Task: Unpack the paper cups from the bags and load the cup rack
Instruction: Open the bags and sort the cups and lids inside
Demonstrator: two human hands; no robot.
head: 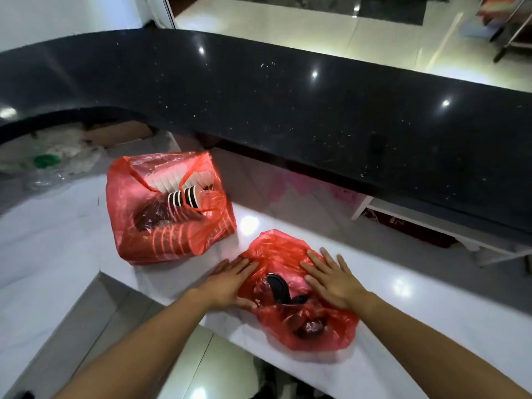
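A: Your left hand (227,283) lies flat on the left edge of the near bag (331,332). The fingers are straight and close together. They press down on the red plastic and grip nothing.

B: Your right hand (334,280) does the same on the bag's right side, palm down and fingers straight but spread wide. It presses and holds nothing.

A: The bag under your hands is squashed low on the white counter (417,318), near its front edge. Between your hands a dark curved thing (276,286) shows through the plastic. What it is cannot be told.

B: The cups (180,197) you want are in the far bag (135,243), which sits full and bulky on the same counter, up and to the left of your left hand and apart from the near bag. They lie on their sides in nested stacks, white with dark bands, and show at the bag's open mouth. More stacked rims press against the red plastic lower down.

A: Behind both bags runs the black ledge (288,110), raised above the counter. At its far left, partly under it, lies a heap of clear plastic (66,165).
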